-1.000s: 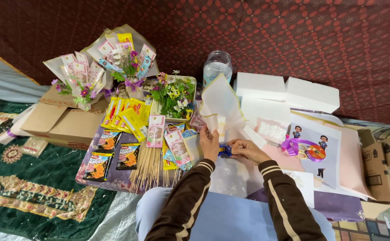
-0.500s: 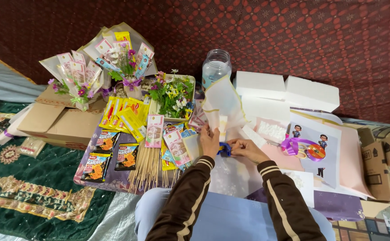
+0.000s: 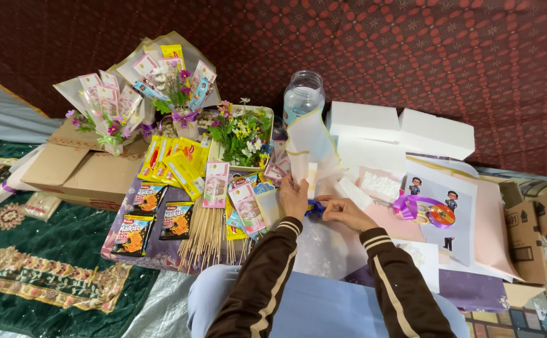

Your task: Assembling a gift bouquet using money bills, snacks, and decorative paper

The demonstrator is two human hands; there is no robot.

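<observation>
I pinch the small blue tape dispenser (image 3: 314,208) between both hands, left hand (image 3: 293,197) and right hand (image 3: 345,211) touching it from either side, its long axis crosswise, beneath the upright translucent wrapping sheet (image 3: 311,147).

Head camera looks down, close over hands (image 3: 320,206).

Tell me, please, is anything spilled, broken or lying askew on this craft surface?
Nothing is spilled or visibly broken. The yellow packets lie fanned and overlapping, and the wooden skewers splay loosely past the front edge. Both hands, left hand and right hand, meet at a small blue object.
</observation>
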